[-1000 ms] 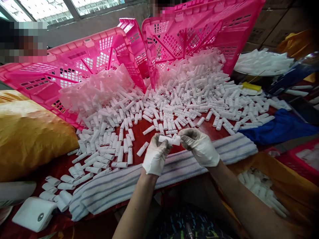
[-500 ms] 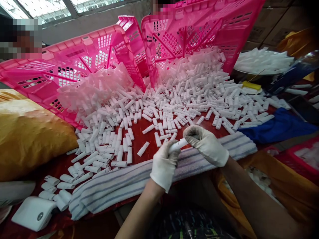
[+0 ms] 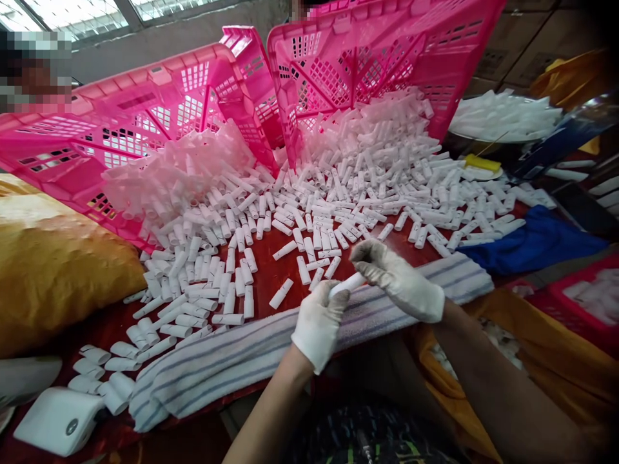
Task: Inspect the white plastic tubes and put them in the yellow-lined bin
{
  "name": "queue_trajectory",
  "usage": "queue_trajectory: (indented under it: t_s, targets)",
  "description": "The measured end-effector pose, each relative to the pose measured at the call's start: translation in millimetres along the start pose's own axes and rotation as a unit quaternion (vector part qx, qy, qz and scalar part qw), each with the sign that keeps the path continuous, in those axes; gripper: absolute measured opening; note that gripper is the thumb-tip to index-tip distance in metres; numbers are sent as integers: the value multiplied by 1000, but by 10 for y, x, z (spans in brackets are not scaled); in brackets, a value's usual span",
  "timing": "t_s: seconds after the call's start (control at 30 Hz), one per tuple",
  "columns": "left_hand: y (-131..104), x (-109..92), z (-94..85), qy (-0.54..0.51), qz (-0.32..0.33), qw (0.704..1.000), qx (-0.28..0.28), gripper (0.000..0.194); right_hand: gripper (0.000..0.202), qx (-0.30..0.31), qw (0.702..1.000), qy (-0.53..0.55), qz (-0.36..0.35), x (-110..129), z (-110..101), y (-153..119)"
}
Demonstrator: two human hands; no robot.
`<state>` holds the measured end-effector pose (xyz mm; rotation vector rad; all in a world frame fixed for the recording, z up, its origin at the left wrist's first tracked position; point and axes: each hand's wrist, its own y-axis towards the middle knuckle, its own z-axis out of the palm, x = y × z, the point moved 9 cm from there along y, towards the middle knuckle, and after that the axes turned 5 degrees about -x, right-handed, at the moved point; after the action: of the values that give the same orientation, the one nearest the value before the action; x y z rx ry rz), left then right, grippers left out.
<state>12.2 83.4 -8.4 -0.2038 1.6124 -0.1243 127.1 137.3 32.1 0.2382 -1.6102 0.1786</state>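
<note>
A white tube (image 3: 349,283) lies slantwise between my two gloved hands, above the striped towel (image 3: 217,361). Around its lower left end, the fingers of my left hand (image 3: 319,322) are wrapped. My right hand (image 3: 396,280) has its thumb and fingers pinched at the tube's upper right end. Just beyond my hands, several loose white tubes (image 3: 281,293) rest on the red table surface (image 3: 264,267). Behind them is a large heap of similar tubes (image 3: 358,167), spilling from two tipped pink baskets (image 3: 193,84).
A yellow sack (image 3: 62,264) bulges at the left, above a white box (image 3: 58,419). At the right are a blue cloth (image 3: 536,241), a yellow object (image 3: 482,164) and a heaped plate (image 3: 505,117). An orange bag (image 3: 541,348) hangs beside my right forearm. A person's blurred head shows top left.
The view has shifted slightly, so the surroundings sit a little further left. Both hands keep hold of the tube, with only a small change in finger position.
</note>
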Motion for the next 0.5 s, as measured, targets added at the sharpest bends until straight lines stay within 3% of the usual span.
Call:
queue_trajectory:
  t_s: [0.1, 0.27, 0.37, 0.43, 0.5]
  targets:
    - [-18, -31, 75, 34, 23, 999, -9, 37, 29, -11, 999, 47, 11, -62, 70, -1]
    - [24, 65, 83, 10, -28, 1000, -4, 39, 29, -149, 978, 145, 29, -262, -210, -63]
    - [38, 63, 116, 1, -32, 999, 8, 39, 30, -139, 981, 122, 53, -266, -164, -81]
    - [16, 39, 198, 10, -20, 999, 49, 40, 32, -114, 987, 100, 50, -191, -144, -109]
    - [-26, -11, 253, 50, 17, 993, 107, 38, 30, -110, 992, 41, 47, -144, -319, -215]
